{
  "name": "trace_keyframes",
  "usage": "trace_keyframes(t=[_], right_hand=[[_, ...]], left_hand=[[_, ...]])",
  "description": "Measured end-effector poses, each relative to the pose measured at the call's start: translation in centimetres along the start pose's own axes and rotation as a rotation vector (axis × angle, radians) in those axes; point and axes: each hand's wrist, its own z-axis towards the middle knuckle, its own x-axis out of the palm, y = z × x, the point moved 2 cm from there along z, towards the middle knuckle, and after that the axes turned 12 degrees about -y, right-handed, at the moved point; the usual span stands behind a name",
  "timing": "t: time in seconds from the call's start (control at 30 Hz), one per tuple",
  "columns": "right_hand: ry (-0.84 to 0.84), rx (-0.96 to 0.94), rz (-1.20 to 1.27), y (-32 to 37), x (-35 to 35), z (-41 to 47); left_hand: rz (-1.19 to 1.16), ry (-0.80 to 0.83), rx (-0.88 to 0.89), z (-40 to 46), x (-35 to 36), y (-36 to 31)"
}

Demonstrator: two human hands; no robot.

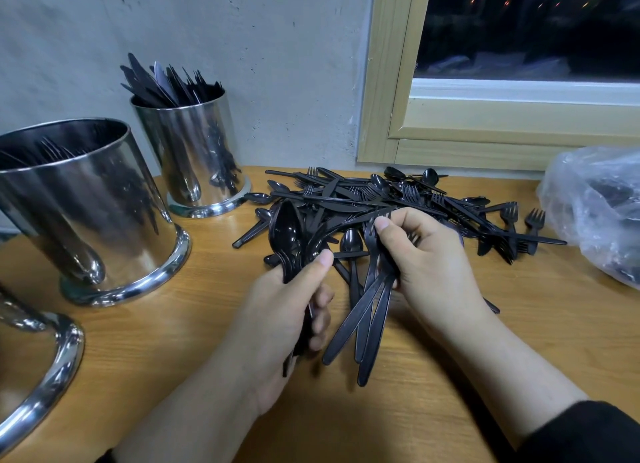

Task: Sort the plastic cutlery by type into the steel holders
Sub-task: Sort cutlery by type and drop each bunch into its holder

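left hand (284, 310) grips spoons (287, 234) | right hand (426, 265) grips forks (375, 289) – tines partly hidden | nearest holder (52, 369) cut off

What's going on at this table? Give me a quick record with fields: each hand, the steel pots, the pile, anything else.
left hand: grips a bunch of black spoons
right hand: grips a bunch of black forks
back holder: knives standing in it, by the wall
middle holder: forks inside
near holder: only its base shows, contents unseen
pile: mixed spoons, forks and knives, unsorted on the wooden table
plastic bag: clear, at the right edge
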Motion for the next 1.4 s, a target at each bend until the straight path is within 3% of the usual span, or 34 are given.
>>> trace_keyframes(t=[0.37, 0.53, 0.6, 0.7, 0.87, 1.03, 1.3, 1.4], right_hand=[[-0.170, -0.218, -0.159, 0.7, 0.1, -0.5], [-0.110, -0.155, -0.080, 0.2, 0.2, -0.2], [-0.175, -0.191, -0.090, -0.1, -0.5, 0.4], [-0.291, -0.280, -0.315, -0.3, -2.6, 1.6], [-0.022, -0.231, -0.870, -1.7, -3.1, 2.3], [0.082, -0.172, -1.113, -1.5, -2.4, 1.9], [0.099, -0.049, -1.131, -0.6, -2.0, 1.4], [0.066, -0.036, -1.020, 0.0, -2.1, 1.4]], left_hand=[[0.013, 0.200, 0.055, -1.4, 1.1, 0.2], [0.040, 0.156, 0.099, -1.2, 0.9, 0.3], [0.053, 0.098, 0.149, -1.0, 0.5, 0.1], [0.065, -0.053, 0.223, -0.2, -0.6, -0.4], [-0.047, -0.272, 0.252, 0.6, -1.4, -1.0], [0.051, -0.276, 0.271, 0.5, -1.5, -0.5], [0.024, -0.300, 0.242, 0.6, -1.5, -0.6], [-0.008, -0.306, 0.202, 0.5, -1.5, -0.5]])
